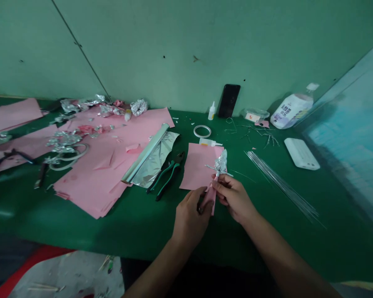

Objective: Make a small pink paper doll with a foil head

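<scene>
Both hands meet around a small foil figure (220, 162) with thin arms sticking out sideways. Pink paper (209, 198) wraps its lower part. My left hand (192, 213) is closed on the pink paper from the left, its thumb and fingers curved round it. My right hand (234, 196) pinches the figure where foil meets paper. Behind the figure, a pink sheet (197, 165) lies flat on the green table. A small glue bottle (209, 142) rests on its side at the sheet's far edge. Green-handled pliers (168, 176) lie left of the sheet.
A foil roll (147, 151) rests on stacked pink paper (90, 194) at the left. Thin wires (282, 188) lie at right, near a white power bank (301, 154). A phone (229, 101), upright glue bottle (211, 111), tape ring (202, 131) and drink bottle (292, 109) are farther back.
</scene>
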